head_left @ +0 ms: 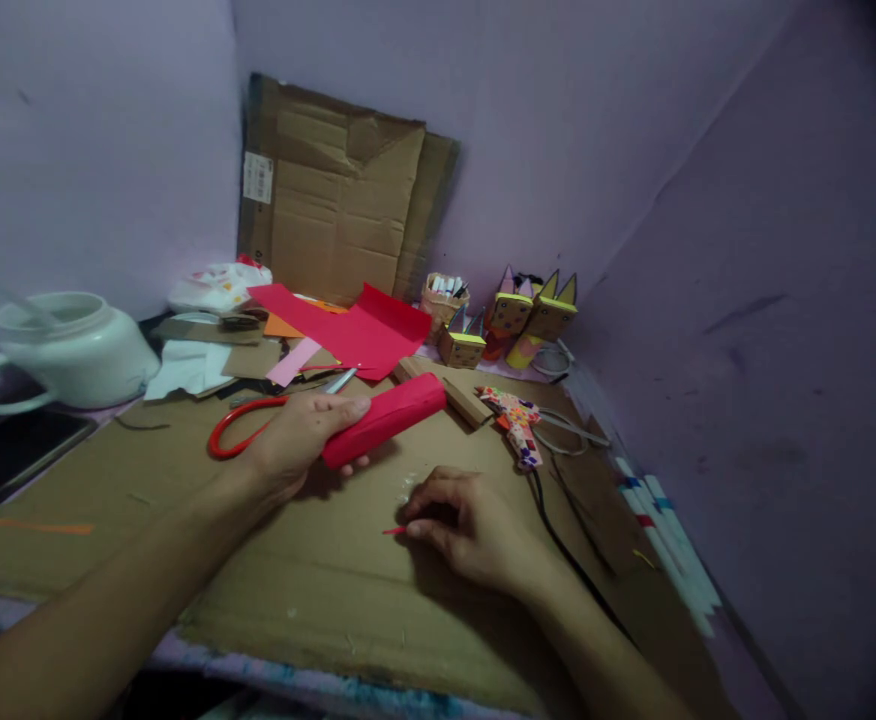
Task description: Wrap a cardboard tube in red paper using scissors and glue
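My left hand (307, 435) is closed around one end of a red paper-covered tube (389, 418), holding it tilted above the cardboard sheet (318, 590). Lower and to the right, my right hand (475, 525) pinches a thin red paper strip (394, 531) between thumb and fingertips, close to the cardboard. Scissors with red-orange handles (220, 435) lie beside and partly behind my left hand. A flower-patterned glue gun (517, 425) rests to the right of the tube, its black cord running toward me past my right forearm.
Red paper (355, 330) and paper scraps lie at the back. Small cardboard animal figures (543, 315) stand near a cup of markers (445, 293). A white mug-like pot (70, 345) and a dark phone (22, 465) are at left. White markers (667, 540) line the right edge.
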`<state>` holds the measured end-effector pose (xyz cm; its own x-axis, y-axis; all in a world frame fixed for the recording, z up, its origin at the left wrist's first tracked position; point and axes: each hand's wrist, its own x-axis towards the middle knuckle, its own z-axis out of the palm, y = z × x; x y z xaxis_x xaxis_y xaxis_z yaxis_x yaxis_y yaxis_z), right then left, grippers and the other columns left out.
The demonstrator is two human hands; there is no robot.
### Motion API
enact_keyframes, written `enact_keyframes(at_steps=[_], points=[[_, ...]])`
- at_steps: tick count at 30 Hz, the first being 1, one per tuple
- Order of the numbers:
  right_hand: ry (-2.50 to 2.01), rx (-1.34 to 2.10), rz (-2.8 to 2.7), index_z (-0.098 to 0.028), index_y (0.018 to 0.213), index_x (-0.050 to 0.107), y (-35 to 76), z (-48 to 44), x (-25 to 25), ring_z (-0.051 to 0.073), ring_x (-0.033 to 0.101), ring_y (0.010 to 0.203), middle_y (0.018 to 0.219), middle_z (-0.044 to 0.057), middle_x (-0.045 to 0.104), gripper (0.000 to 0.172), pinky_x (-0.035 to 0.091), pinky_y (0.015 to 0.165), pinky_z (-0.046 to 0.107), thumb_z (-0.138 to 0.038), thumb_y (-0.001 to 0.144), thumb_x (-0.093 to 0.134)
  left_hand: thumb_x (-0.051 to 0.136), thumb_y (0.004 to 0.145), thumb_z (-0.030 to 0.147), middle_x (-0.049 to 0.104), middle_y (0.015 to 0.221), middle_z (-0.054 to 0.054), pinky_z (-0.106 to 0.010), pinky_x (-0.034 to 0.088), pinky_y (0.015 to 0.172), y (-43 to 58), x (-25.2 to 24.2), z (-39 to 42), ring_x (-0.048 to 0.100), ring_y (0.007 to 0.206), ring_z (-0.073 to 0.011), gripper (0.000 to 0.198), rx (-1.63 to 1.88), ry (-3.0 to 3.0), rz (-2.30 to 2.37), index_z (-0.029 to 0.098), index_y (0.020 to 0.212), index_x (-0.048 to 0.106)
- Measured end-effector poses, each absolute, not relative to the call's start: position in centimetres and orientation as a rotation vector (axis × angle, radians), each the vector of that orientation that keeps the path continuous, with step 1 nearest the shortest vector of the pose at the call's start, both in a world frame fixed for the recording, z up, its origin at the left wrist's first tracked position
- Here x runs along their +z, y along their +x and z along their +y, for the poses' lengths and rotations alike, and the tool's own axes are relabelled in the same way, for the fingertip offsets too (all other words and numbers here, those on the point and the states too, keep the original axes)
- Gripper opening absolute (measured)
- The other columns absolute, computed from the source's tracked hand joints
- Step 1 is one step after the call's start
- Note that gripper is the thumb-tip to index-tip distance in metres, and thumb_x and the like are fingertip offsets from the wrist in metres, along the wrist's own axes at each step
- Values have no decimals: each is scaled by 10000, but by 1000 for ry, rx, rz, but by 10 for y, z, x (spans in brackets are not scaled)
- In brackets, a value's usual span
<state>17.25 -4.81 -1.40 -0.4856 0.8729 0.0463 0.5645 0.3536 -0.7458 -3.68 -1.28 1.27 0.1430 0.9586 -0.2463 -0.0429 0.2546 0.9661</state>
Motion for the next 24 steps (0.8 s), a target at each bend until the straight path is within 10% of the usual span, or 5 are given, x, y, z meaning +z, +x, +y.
enact_keyframes(at_steps=[18, 24], points=[[-1293, 883, -1928, -191, 719, 506, 166, -50, -15, 126, 472, 610, 656, -18, 520, 119, 353, 558, 228, -161, 829, 473, 599, 787, 228, 629, 669, -16, -238, 497, 518, -17, 5, -22, 592, 513, -133, 151, 984, 838, 991, 147, 915, 594], [-1217, 842, -2087, -195, 752, 676, 171, -48, -14, 137, 575, 652, 739, 15, 651, 79, 408, 603, 244, -182, 797, 613, 633, 742, 147, 676, 877, -48, -218, 471, 695, -19, 4, -21, 615, 769, -146, 271, 1060, 770, 905, 139, 1013, 632]])
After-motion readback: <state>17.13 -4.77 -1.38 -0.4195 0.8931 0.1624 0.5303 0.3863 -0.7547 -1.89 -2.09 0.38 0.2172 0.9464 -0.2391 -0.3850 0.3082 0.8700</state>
